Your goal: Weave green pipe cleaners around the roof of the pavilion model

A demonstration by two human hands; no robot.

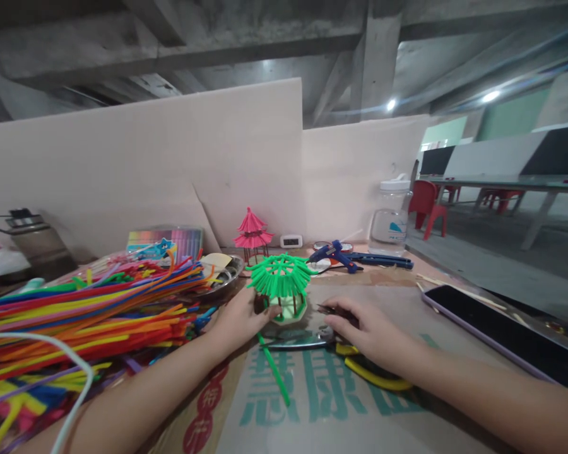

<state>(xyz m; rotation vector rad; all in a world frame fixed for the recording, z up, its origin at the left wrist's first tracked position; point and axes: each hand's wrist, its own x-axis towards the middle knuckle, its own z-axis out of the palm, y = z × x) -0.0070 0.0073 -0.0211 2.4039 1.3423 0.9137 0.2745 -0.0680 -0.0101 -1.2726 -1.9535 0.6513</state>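
Observation:
My left hand [239, 318] is closed on the side of a small model pavilion [282, 277]. It has a fringed green pipe-cleaner roof, thin brown posts and a pale base edged in green. A short gap to the right, my right hand [366, 328] pinches a thin, dark, pointed tool that looks like tweezers [327, 309], its tip towards the pavilion. Scissors [378, 376] with yellow handles lie under the right hand, blades pointing left. A loose green pipe cleaner [275, 373] lies in front of the left hand.
Bundles of coloured pipe cleaners [94, 321] cover the left side, by a metal bowl [230, 280]. Behind stand a pink model pavilion [252, 236], a small clock [291, 241], a blue glue gun [334, 253] and a water bottle [390, 217]. A phone [497, 328] lies right.

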